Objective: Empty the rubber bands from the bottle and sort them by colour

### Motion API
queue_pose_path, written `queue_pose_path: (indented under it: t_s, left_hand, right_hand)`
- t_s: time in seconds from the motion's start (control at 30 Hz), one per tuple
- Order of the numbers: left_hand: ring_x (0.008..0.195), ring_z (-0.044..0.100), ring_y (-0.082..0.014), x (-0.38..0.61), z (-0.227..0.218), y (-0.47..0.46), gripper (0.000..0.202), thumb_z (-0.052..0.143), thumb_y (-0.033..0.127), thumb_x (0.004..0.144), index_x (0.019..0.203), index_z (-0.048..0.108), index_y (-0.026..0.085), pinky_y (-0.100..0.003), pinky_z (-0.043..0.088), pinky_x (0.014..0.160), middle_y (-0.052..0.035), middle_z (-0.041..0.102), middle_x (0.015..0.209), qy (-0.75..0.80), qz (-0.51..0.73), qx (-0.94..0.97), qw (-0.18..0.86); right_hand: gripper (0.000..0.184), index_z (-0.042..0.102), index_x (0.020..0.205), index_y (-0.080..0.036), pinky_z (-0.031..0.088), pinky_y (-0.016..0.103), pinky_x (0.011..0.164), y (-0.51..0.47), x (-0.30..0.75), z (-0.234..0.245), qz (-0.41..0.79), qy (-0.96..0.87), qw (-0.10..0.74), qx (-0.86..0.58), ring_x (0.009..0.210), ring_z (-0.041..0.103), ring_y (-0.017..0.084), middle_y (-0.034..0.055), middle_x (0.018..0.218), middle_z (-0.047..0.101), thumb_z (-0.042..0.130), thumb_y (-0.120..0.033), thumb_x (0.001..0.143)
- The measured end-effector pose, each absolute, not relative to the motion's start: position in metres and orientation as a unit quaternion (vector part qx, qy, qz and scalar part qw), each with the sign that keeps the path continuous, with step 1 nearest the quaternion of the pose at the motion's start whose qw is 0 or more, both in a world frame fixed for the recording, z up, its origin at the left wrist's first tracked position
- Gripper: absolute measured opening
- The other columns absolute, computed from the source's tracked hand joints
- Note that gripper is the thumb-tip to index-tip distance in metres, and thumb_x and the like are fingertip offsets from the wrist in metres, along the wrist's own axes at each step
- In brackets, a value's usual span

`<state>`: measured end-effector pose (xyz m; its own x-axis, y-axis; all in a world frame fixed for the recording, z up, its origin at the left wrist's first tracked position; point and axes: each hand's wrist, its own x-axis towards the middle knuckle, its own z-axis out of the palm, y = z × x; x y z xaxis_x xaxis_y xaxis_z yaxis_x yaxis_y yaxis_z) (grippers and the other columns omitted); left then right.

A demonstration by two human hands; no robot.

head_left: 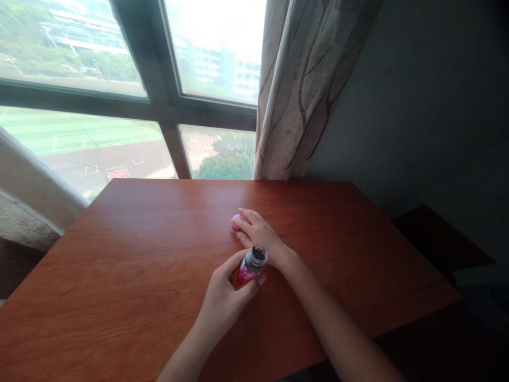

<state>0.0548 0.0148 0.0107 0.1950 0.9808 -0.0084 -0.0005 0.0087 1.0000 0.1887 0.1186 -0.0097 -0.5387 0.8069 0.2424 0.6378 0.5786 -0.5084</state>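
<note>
From the head camera, looking down: a reddish-brown wooden bench (139, 254) filled the lower part of the view, and both hands were at work near its middle.

The left hand (220, 302) came in from the bottom edge and had a small bottle (247, 269) in its grasp. Its fingers (233, 265) were wrapped closed around the pink and red label, with the thumb pressed against the near side. The bottle was tilted, its open mouth pointing up and away from the person, and something dark showed inside the clear neck. It sat just above the bench, close to the right wrist.

The right hand (258, 233) reached across from the lower right and lay a little farther out on the bench. Its fingers (245, 215) were stretched over a pink lid (235, 222), touching it. Only the left edge of the lid peeked out from under them, so I could not tell whether they pinched it or merely rested on it. Lid and bottle were near each other but apart.

Beyond the far edge of the bench stood a big window (99, 106) with a dark frame. A patterned curtain (306, 90) hung at its right side, against a dim grey wall (417, 106).
</note>
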Motion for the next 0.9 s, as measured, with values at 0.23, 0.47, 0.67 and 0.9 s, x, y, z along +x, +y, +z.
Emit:
queue_pose_path:
  t_s: [0.23,0.47,0.67,0.9]
  left_hand:
    - [0.095,0.064,-0.0203,0.054,0.011,0.014,0.043,0.069,0.024,0.081,0.122,0.062,0.016,-0.028,0.049,0.087,-0.0043,0.071,0.104,0.455,0.443,0.547,0.546]
    - [0.096,0.065,-0.0209,0.052,0.009,0.014,0.043,0.067,0.023,0.08,0.122,0.063,0.017,-0.028,0.049,0.088,-0.004,0.072,0.104,0.477,0.426,0.56,0.527]
    - [0.095,0.065,-0.0222,0.053,0.012,0.014,0.042,0.066,0.021,0.078,0.121,0.065,0.017,-0.029,0.049,0.086,-0.0039,0.072,0.103,0.478,0.41,0.577,0.519]
    - [0.089,0.065,-0.021,0.056,0.014,0.013,0.038,0.066,0.022,0.078,0.115,0.066,0.016,-0.027,0.049,0.081,-0.0024,0.071,0.093,0.478,0.399,0.592,0.512]
  right_hand:
    - [0.026,0.071,0.104,-0.028,0.046,0.039,0.098,0.117,0.186,-0.032,0.169,-0.831,0.257,-0.463,0.112,0.053,0.024,0.0074,0.127,0.052,0.053,-0.015,0.09]
    - [0.038,0.053,0.128,-0.021,0.049,0.035,0.093,0.092,0.217,-0.016,0.466,-0.596,0.473,-0.452,0.099,0.061,0.019,0.0071,0.111,0.062,0.053,-0.038,0.093]
    - [0.03,0.06,0.113,-0.02,0.052,0.034,0.087,0.062,0.228,0.009,0.662,-0.424,0.507,-0.354,0.092,0.064,0.018,0.0089,0.117,0.064,0.051,-0.038,0.091]
    - [0.03,0.061,0.114,-0.02,0.049,0.034,0.091,0.047,0.228,0.017,0.639,-0.466,0.485,-0.373,0.102,0.062,0.02,0.0097,0.118,0.067,0.051,-0.038,0.092]
